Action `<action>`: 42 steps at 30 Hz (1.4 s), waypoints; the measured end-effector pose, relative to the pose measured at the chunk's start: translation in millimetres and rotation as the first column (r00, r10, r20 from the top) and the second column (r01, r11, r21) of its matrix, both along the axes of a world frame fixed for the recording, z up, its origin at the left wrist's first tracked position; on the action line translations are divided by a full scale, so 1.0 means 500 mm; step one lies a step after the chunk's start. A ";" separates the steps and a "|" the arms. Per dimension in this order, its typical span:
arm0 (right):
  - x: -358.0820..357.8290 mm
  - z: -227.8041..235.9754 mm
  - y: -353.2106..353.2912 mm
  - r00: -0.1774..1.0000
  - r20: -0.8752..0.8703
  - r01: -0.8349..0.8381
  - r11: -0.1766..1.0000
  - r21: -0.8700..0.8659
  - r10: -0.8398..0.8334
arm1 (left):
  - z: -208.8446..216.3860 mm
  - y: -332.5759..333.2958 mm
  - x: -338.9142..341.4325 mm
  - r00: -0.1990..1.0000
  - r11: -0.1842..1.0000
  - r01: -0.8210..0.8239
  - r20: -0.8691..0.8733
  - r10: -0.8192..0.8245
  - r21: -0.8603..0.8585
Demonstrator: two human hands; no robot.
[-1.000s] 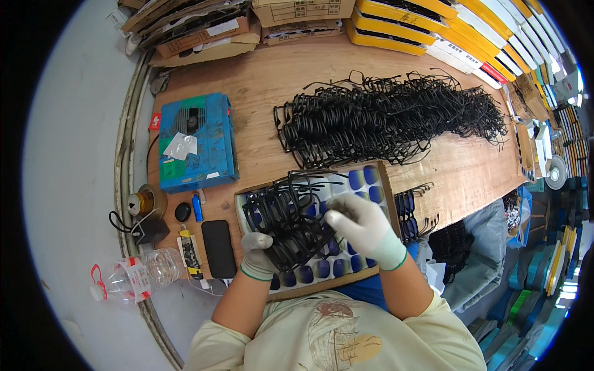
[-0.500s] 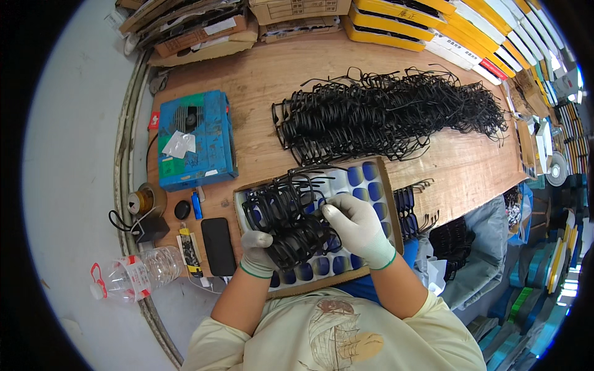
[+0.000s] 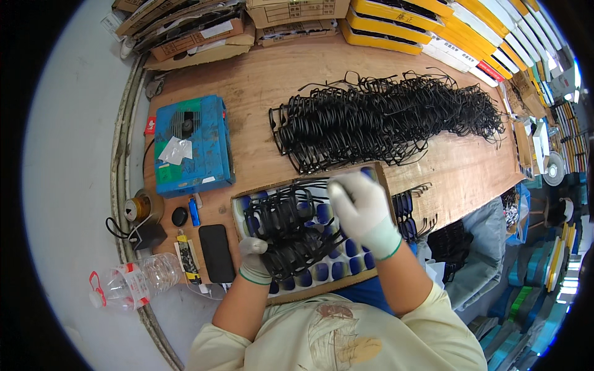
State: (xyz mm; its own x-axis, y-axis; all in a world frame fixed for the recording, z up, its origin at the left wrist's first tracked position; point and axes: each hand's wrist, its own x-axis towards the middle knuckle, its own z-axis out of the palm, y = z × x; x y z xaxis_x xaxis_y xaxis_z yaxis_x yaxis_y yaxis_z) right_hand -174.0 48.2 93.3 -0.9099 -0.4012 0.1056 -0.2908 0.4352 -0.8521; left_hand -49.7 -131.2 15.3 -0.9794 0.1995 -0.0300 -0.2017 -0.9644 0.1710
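Several black eyeglass frames [image 3: 286, 226] are stacked in a row over a shallow cardboard tray [image 3: 328, 292]. The tray holds rows of dark blue tinted lenses [image 3: 351, 248] on white lining. My left hand [image 3: 252, 258], in a white glove with a green cuff, closes on the near left end of the stack. My right hand [image 3: 362, 207], gloved alike, hovers over the tray's right side, apart from the stack. Motion blurs its fingers, and whether anything is in them cannot be made out. A large heap of black eyeglass frames [image 3: 377, 120] lies beyond the tray.
To the left are a blue box-shaped device [image 3: 193, 148], a black phone [image 3: 216, 253], a yellow cutter knife [image 3: 187, 256] and a clear plastic bottle [image 3: 139, 281]. Several glasses with dark lenses [image 3: 405, 213] sit right of the tray. Yellow boxes [image 3: 387, 28] and cardboard boxes [image 3: 297, 12] line the back.
My right hand has left the stack of eyeglass frames and moved up and slightly right. My left hand stays on the stack. The view has shifted slightly.
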 end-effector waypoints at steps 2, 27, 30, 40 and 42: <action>-0.078 -0.013 -0.004 0.947 -0.321 0.072 0.982 0.176 -0.012 | -0.021 -0.018 0.010 1.000 1.000 0.001 -0.020 -0.001 -0.012; 0.027 -0.063 -0.020 0.525 0.847 0.481 0.792 -0.375 0.081 | -0.019 -0.045 -0.028 0.991 0.987 -0.130 -0.027 0.128 -0.097; 0.073 -0.075 -0.008 0.406 0.901 0.481 0.802 -0.353 0.152 | -0.028 -0.036 -0.023 0.993 0.985 -0.114 -0.008 0.114 -0.130; 0.105 -0.080 0.030 0.914 0.378 0.112 0.987 0.118 -0.149 | 0.018 -0.010 -0.003 0.992 0.978 -0.121 0.019 0.126 -0.171; 0.115 -0.059 0.040 0.964 0.084 0.240 0.960 0.144 -0.253 | 0.031 -0.005 -0.002 0.989 0.973 -0.140 0.026 0.147 -0.182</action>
State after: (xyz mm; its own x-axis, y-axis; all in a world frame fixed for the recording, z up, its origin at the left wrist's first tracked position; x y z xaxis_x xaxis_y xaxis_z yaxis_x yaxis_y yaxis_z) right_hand -116.5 68.2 63.6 -0.9855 -0.1671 -0.0303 -0.0758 0.5926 -0.8019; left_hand -50.9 -133.5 30.7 -0.9948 0.0450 -0.0914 -0.0735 -0.9382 0.3383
